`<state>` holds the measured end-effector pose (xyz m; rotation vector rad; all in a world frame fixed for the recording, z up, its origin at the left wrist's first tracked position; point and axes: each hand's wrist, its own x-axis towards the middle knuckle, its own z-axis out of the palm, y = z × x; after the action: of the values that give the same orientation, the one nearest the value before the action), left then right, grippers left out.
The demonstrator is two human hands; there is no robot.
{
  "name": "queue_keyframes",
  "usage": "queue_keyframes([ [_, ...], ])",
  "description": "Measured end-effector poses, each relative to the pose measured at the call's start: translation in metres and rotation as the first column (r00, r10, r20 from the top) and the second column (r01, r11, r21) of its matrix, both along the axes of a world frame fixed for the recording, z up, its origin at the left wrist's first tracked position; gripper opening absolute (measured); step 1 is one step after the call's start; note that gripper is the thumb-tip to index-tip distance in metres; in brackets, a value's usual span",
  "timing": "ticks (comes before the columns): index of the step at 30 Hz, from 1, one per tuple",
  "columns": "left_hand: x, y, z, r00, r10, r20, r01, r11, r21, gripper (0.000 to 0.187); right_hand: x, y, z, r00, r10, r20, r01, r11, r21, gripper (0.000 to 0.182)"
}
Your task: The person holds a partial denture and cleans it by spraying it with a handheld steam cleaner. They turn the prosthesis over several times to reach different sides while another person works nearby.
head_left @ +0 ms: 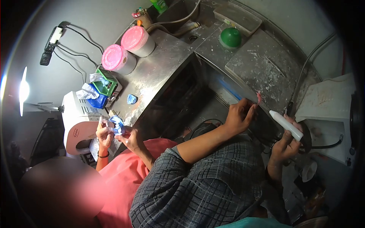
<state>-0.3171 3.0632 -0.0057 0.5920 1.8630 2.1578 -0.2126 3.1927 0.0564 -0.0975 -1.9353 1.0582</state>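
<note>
My left hand (241,117) is closed, thumb and fingers pinched at a small, irregular pink piece (259,97) that sticks up from the fingertips. Lower right, my right hand (286,146) wraps round the base of a white squeeze bottle (287,126) with a tapered tip. The bottle is tilted, its tip pointing up and left towards the pink piece, with a gap between them. Under both hands lies the dark space in front of the metal counter.
A co-worker's hands (133,138) hold a blue and white moulded piece (117,125) at left. Two pink-lidded tubs (123,66), a blue lump (132,99) and a green rubber bowl (230,38) stand on the metal counter (167,47). A white machine (81,127) is beside the co-worker.
</note>
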Motion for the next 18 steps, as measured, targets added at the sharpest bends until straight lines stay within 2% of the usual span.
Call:
queue_keyframes([
  [3, 0.001, -0.002, 0.004, 1.0, -0.017, -0.008, 0.017, 1.0, -0.021, 0.014, 0.0, 0.001, -0.007, 0.999, 0.018, -0.05, -0.019, 1.0, -0.017, 0.03],
  [6, 0.003, -0.002, 0.003, 0.999, -0.03, 0.045, 0.031, 0.999, -0.024, 0.014, 0.003, -0.002, -0.011, 0.999, -0.026, -0.021, 0.026, 1.0, 0.0, 0.029],
  [7, 0.003, 0.001, -0.011, 1.0, -0.01, 0.005, 0.01, 0.997, -0.076, 0.013, 0.003, -0.003, -0.015, 0.998, 0.002, -0.061, -0.007, 0.997, -0.082, 0.027],
  [8, 0.004, 0.0, 0.0, 0.998, -0.04, 0.055, 0.042, 0.998, -0.038, 0.012, 0.004, -0.005, -0.016, 0.998, 0.005, -0.07, -0.014, 0.993, -0.121, 0.026],
  [10, 0.006, 0.002, -0.005, 0.997, -0.057, 0.048, 0.057, 0.998, 0.011, 0.012, 0.008, -0.007, -0.018, 0.997, 0.024, -0.07, -0.038, 0.978, -0.206, 0.025],
  [12, 0.007, -0.001, 0.0, 0.993, -0.077, 0.085, 0.075, 0.997, 0.023, 0.013, 0.007, -0.009, -0.009, 0.994, 0.068, -0.085, -0.083, 0.979, -0.188, 0.024],
  [18, 0.009, 0.0, 0.011, 0.994, -0.083, 0.072, 0.083, 0.997, 0.001, 0.016, 0.007, -0.007, -0.007, 0.993, 0.065, -0.095, -0.072, 0.994, -0.079, 0.026],
])
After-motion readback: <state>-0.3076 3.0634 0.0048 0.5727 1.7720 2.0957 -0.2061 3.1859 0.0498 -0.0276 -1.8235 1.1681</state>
